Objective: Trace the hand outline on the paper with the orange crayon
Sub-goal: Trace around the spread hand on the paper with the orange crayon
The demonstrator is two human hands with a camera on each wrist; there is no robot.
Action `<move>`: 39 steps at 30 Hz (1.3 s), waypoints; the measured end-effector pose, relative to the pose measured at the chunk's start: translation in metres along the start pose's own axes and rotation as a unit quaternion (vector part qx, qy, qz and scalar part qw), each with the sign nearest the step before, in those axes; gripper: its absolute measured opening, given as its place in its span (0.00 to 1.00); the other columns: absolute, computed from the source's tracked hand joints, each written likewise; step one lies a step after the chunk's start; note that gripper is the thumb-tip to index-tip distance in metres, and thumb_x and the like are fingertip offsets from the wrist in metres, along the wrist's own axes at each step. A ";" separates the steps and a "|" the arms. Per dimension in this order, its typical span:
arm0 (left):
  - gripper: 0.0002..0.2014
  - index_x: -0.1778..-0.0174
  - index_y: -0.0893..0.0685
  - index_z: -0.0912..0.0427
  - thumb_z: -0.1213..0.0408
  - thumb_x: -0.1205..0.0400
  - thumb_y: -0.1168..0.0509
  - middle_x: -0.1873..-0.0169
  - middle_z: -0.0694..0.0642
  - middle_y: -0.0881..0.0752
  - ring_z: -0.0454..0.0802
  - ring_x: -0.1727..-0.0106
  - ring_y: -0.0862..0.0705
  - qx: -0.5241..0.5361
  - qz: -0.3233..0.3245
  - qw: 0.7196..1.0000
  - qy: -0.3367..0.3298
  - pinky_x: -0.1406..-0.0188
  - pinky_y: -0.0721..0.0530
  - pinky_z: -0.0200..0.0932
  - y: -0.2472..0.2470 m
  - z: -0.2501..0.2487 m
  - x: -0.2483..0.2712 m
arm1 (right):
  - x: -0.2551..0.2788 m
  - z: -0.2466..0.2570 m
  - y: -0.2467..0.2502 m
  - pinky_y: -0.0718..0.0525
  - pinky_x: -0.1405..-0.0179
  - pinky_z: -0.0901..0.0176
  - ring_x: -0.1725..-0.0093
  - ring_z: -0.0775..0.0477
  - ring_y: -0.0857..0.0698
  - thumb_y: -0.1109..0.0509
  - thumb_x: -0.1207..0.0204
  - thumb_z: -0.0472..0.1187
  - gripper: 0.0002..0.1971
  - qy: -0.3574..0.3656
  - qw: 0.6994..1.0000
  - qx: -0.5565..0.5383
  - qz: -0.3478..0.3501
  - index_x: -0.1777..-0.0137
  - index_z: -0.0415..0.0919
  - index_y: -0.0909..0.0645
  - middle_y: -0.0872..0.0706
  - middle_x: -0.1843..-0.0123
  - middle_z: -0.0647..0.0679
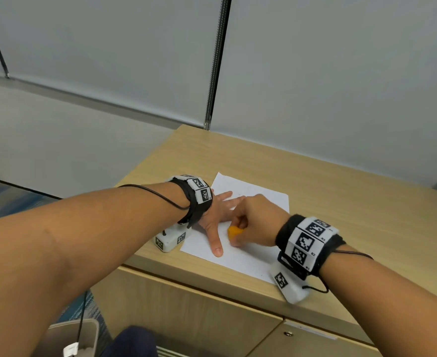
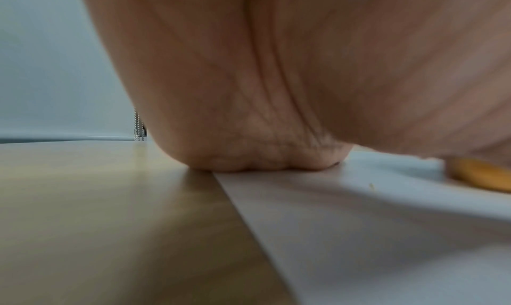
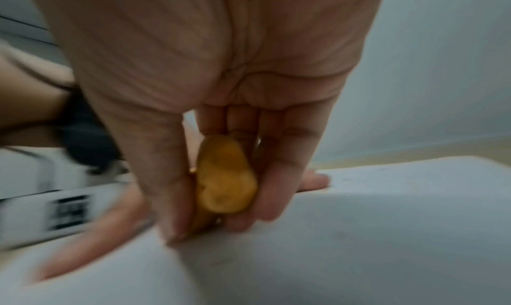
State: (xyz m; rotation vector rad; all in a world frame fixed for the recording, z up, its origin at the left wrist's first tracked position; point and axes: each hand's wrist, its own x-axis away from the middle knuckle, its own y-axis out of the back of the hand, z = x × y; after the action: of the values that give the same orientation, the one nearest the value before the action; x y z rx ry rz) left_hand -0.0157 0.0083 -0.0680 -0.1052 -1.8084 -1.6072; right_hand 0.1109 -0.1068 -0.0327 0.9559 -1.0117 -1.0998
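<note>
A white sheet of paper (image 1: 250, 256) lies on the wooden cabinet top (image 1: 341, 202). My left hand (image 1: 216, 215) lies flat on the paper, fingers spread and thumb pointing toward me. My right hand (image 1: 253, 222) grips a stubby orange crayon (image 1: 234, 232) just right of the left thumb, its tip down at the paper. In the right wrist view the orange crayon (image 3: 225, 185) sits between thumb and fingers (image 3: 276, 178) above the paper (image 3: 359, 233). In the left wrist view the heel of the left hand (image 2: 262, 113) presses on the paper's edge (image 2: 359, 233), with the crayon (image 2: 481, 174) at far right.
The cabinet top's front edge (image 1: 212, 282) runs just below the paper, with closed cabinet doors (image 1: 186, 313) under it. Grey walls (image 1: 328, 86) stand behind. A light bin (image 1: 70, 338) sits on the floor at lower left.
</note>
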 end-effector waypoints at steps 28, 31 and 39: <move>0.64 0.18 0.66 0.29 0.25 0.40 0.27 0.17 0.47 0.75 0.60 0.17 0.74 0.009 -0.013 1.000 0.014 0.21 0.63 0.77 -0.003 0.001 -0.003 | -0.012 -0.019 0.010 0.10 0.56 0.53 0.58 0.49 0.13 0.18 0.32 0.49 0.08 -0.019 0.998 0.058 -0.012 0.62 0.49 0.13 0.12 0.61 0.53; 0.65 0.21 0.69 0.26 0.21 0.44 0.30 0.18 0.45 0.76 0.60 0.16 0.74 0.006 -0.015 1.000 0.022 0.23 0.61 0.80 -0.004 0.002 -0.004 | -0.015 -0.020 0.009 0.11 0.59 0.54 0.59 0.47 0.12 0.20 0.30 0.49 0.07 -0.039 0.997 0.061 -0.029 0.61 0.46 0.13 0.11 0.61 0.51; 0.64 0.21 0.72 0.28 0.24 0.39 0.29 0.18 0.48 0.76 0.60 0.16 0.71 -0.009 -0.004 1.000 0.028 0.22 0.59 0.79 0.005 -0.003 0.004 | -0.004 -0.027 0.002 0.14 0.61 0.52 0.62 0.43 0.14 0.24 0.29 0.47 0.09 -0.046 0.997 0.041 -0.042 0.66 0.44 0.17 0.12 0.65 0.48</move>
State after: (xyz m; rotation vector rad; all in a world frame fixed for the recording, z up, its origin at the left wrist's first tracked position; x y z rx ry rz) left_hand -0.0151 0.0047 -0.0619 -0.0611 -1.7534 -1.6167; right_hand 0.1372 -0.0999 -0.0381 1.0299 -1.1073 -1.1888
